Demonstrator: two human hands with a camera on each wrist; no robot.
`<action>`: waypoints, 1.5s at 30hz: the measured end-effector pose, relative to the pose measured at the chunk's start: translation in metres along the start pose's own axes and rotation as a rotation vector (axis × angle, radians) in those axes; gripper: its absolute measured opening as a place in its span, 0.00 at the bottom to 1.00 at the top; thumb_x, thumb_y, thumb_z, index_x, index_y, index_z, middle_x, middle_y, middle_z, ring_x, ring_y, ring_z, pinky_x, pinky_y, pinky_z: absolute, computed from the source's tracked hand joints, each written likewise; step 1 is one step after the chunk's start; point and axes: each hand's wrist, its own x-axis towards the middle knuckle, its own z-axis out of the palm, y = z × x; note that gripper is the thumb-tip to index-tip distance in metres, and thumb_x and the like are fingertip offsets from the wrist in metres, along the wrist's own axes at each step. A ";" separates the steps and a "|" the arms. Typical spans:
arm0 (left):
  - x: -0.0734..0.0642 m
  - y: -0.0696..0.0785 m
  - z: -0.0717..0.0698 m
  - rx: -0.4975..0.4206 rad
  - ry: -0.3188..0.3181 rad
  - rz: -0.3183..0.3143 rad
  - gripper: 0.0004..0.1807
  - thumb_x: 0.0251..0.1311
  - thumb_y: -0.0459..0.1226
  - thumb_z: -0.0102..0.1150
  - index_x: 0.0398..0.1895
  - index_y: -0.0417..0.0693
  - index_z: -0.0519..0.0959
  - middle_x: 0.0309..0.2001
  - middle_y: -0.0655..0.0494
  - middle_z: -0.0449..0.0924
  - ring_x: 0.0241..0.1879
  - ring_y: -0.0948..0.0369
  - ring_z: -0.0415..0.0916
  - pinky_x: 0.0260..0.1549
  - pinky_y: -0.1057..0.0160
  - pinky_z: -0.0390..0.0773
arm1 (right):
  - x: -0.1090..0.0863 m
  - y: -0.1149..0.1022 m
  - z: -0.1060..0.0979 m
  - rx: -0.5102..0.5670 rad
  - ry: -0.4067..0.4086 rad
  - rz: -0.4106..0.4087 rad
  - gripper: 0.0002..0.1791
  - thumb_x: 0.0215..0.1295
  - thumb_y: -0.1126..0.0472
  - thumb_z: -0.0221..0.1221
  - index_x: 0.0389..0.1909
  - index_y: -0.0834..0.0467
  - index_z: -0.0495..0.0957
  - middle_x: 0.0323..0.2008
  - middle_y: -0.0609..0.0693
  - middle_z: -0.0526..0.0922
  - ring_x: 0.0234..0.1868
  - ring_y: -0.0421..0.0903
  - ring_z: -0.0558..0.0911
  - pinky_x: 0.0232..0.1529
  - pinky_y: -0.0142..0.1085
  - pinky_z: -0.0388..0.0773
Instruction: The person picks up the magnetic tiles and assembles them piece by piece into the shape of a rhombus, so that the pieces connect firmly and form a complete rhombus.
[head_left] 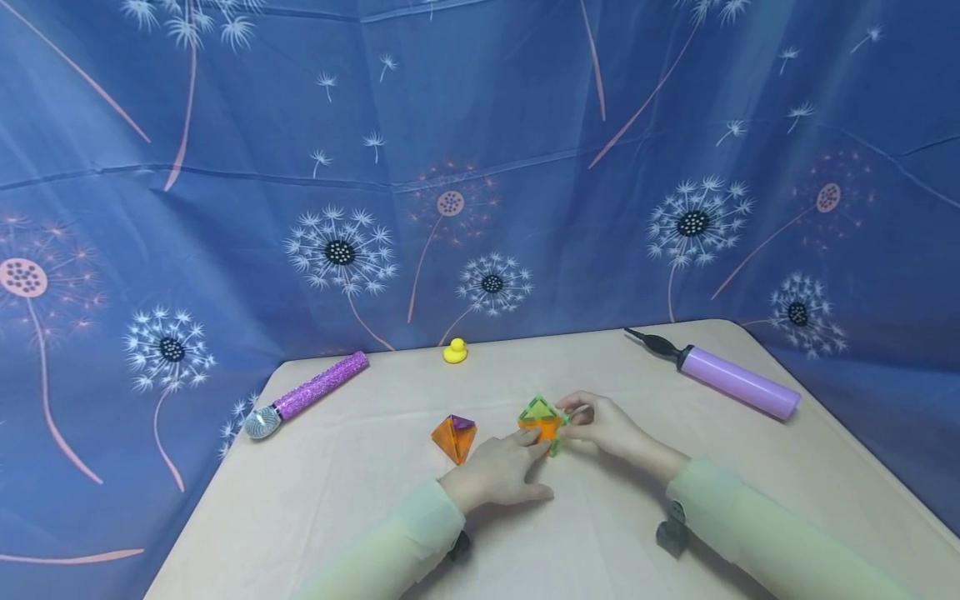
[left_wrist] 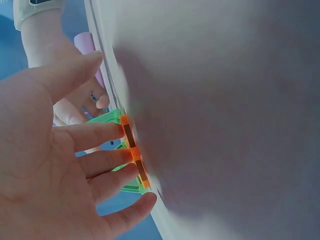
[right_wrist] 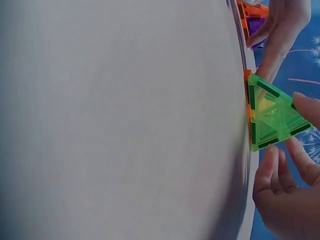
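A see-through orange magnetic tile (head_left: pixel 550 423) lies on the table, with green triangular magnetic tiles (head_left: pixel 538 409) standing at its edges. My left hand (head_left: pixel 501 472) reaches across from the near left, its fingers outstretched and touching the orange tile. From the right side, my right hand (head_left: pixel 606 427) pinches a green triangular tile (right_wrist: pixel 270 110) between thumb and finger at its tip; the lower edge of that triangle meets the orange tile. Left of both hands sits an orange-and-purple tile shape (head_left: pixel 453 438), apart from them.
Near the back edge stands a yellow rubber duck (head_left: pixel 455 351). A purple glitter microphone (head_left: pixel 318 387) lies at the left, and a lilac hand pump (head_left: pixel 738 382) at the right. Behind the cream table (head_left: pixel 300 517) hangs a blue dandelion-print cloth (head_left: pixel 555 208).
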 end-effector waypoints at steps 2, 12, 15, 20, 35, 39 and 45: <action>0.000 0.000 0.000 -0.002 -0.001 0.001 0.41 0.65 0.61 0.60 0.75 0.51 0.68 0.76 0.50 0.61 0.73 0.55 0.62 0.62 0.49 0.73 | 0.003 0.001 0.002 -0.009 0.002 -0.002 0.26 0.59 0.64 0.72 0.56 0.69 0.78 0.50 0.62 0.82 0.45 0.52 0.83 0.46 0.38 0.80; -0.002 -0.001 -0.002 -0.008 -0.005 0.011 0.41 0.65 0.61 0.59 0.76 0.51 0.68 0.77 0.51 0.60 0.73 0.55 0.63 0.61 0.49 0.75 | 0.013 0.000 0.008 -0.060 -0.046 0.064 0.28 0.63 0.55 0.70 0.61 0.64 0.78 0.60 0.62 0.78 0.60 0.62 0.76 0.63 0.59 0.70; -0.003 -0.002 -0.002 -0.011 -0.004 0.013 0.41 0.65 0.61 0.59 0.76 0.50 0.68 0.77 0.51 0.59 0.73 0.55 0.62 0.61 0.49 0.74 | 0.015 0.001 0.009 -0.069 -0.052 0.076 0.28 0.64 0.55 0.69 0.61 0.65 0.78 0.61 0.62 0.78 0.61 0.62 0.76 0.64 0.59 0.69; -0.004 -0.002 -0.001 -0.011 0.000 0.012 0.41 0.65 0.61 0.60 0.75 0.49 0.69 0.77 0.51 0.59 0.74 0.56 0.61 0.62 0.51 0.73 | 0.015 0.001 0.010 -0.070 -0.050 0.079 0.27 0.65 0.54 0.69 0.60 0.65 0.78 0.59 0.61 0.80 0.60 0.61 0.77 0.63 0.58 0.70; -0.009 -0.010 -0.001 -0.056 0.011 0.026 0.39 0.66 0.58 0.60 0.75 0.48 0.69 0.77 0.50 0.60 0.72 0.55 0.64 0.64 0.54 0.72 | 0.016 -0.002 0.011 -0.026 -0.107 0.047 0.26 0.64 0.56 0.70 0.59 0.64 0.79 0.58 0.59 0.81 0.64 0.62 0.74 0.67 0.63 0.62; -0.019 -0.018 -0.006 -0.090 0.137 0.094 0.32 0.66 0.50 0.65 0.69 0.45 0.75 0.71 0.48 0.70 0.69 0.54 0.69 0.64 0.56 0.71 | 0.017 0.003 0.007 -0.019 -0.169 -0.015 0.31 0.59 0.61 0.73 0.61 0.68 0.76 0.59 0.62 0.80 0.64 0.65 0.74 0.68 0.63 0.61; -0.036 -0.045 -0.022 -0.223 0.359 0.126 0.27 0.64 0.38 0.69 0.65 0.41 0.76 0.65 0.48 0.76 0.70 0.49 0.67 0.68 0.51 0.66 | 0.019 0.004 0.003 -0.074 -0.205 -0.025 0.35 0.53 0.62 0.77 0.61 0.67 0.76 0.59 0.62 0.80 0.64 0.65 0.74 0.68 0.61 0.63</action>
